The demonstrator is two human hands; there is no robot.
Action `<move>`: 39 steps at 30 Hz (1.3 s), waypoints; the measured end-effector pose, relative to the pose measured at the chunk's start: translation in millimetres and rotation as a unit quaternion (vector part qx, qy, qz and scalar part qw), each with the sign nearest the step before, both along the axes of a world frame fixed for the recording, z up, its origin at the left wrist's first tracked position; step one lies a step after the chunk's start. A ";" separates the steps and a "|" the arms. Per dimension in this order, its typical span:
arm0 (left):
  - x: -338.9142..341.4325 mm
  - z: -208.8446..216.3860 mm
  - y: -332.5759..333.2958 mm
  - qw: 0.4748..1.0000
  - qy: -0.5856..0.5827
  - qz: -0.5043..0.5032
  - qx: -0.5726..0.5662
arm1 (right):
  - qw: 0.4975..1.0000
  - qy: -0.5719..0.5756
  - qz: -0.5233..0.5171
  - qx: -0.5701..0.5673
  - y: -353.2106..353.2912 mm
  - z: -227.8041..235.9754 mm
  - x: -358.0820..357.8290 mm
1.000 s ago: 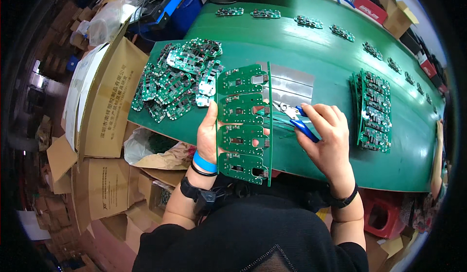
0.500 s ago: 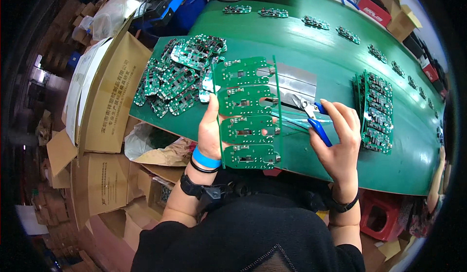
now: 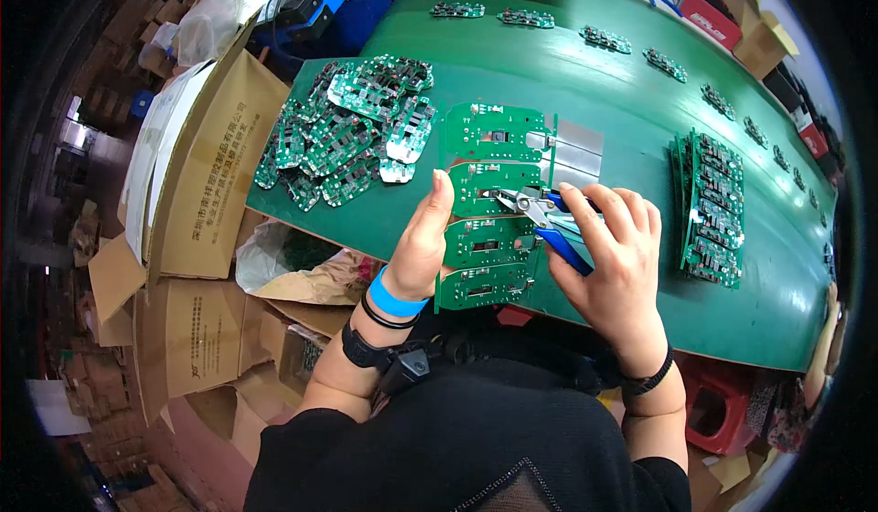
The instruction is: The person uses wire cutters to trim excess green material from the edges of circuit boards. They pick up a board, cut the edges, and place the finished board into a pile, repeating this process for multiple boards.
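My left hand (image 3: pixel 422 242) grips a green circuit board panel (image 3: pixel 494 203) by its left edge, thumb on that side, the other fingers hidden behind it. The panel consists of several joined boards one above another, with thin rails at the sides. My right hand (image 3: pixel 615 265) is closed around blue-handled cutting pliers (image 3: pixel 565 247). Their metal jaws lie over the second board from the top, near its small component; whether they touch it I cannot tell. Behind the panel, a grey metallic sheet (image 3: pixel 580 150) lies on the green table.
Loose circuit boards (image 3: pixel 352 132) form a pile at the left of the green table (image 3: pixel 631 306). A stack of panels (image 3: pixel 713 210) stands at the right. Single boards (image 3: pixel 604 39) lie in a row on the far green surface. An open carton (image 3: pixel 206 183) flanks the table's left end.
The panel in my left hand has shifted right. My right hand has brought the pliers left, from beside the panel to over its second board.
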State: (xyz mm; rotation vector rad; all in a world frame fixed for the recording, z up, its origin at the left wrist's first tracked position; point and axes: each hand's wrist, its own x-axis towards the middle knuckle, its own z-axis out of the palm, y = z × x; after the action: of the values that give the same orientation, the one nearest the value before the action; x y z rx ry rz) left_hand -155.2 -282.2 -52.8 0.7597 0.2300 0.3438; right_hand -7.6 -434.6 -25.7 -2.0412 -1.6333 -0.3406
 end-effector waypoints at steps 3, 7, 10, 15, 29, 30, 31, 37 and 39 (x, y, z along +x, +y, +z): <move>0.3 -2.4 0.3 1.000 0.003 0.010 0.019 | 1.000 -0.009 0.000 -0.006 0.3 1.8 0.2; 0.5 -2.9 0.2 0.999 0.000 0.014 0.029 | 1.000 -0.003 -0.005 -0.017 1.4 7.1 -1.9; -0.6 -0.6 1.9 0.999 0.006 0.006 0.033 | 1.000 0.004 -0.004 -0.012 0.6 1.3 -1.8; -1.1 -2.0 3.1 0.999 0.030 0.012 0.009 | 1.000 -0.011 0.005 0.009 3.7 2.0 -1.9; -8.1 -23.1 24.9 0.953 -0.126 -0.055 -0.271 | 0.997 0.045 -0.026 0.050 -6.4 -4.0 13.2; -7.9 -23.2 23.2 0.957 -0.125 -0.056 -0.257 | 0.998 0.046 -0.028 0.027 -5.6 -6.6 12.5; -7.3 -24.4 22.4 0.956 -0.128 -0.059 -0.256 | 0.998 0.052 -0.029 0.020 -4.9 -9.2 11.0; -2.2 -30.4 22.1 0.952 -0.158 -0.061 -0.256 | 0.998 0.043 -0.042 0.031 -4.6 -13.8 10.3; -0.1 -25.2 23.6 0.960 -0.150 -0.052 -0.231 | 0.997 0.043 -0.049 0.039 -5.3 -9.3 9.5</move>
State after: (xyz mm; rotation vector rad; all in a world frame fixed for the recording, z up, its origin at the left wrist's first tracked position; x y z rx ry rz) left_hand -155.3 -258.6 -78.0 0.2511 -0.0193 0.2859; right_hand 1.9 -439.9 -34.9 -2.0537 -1.4504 -0.3405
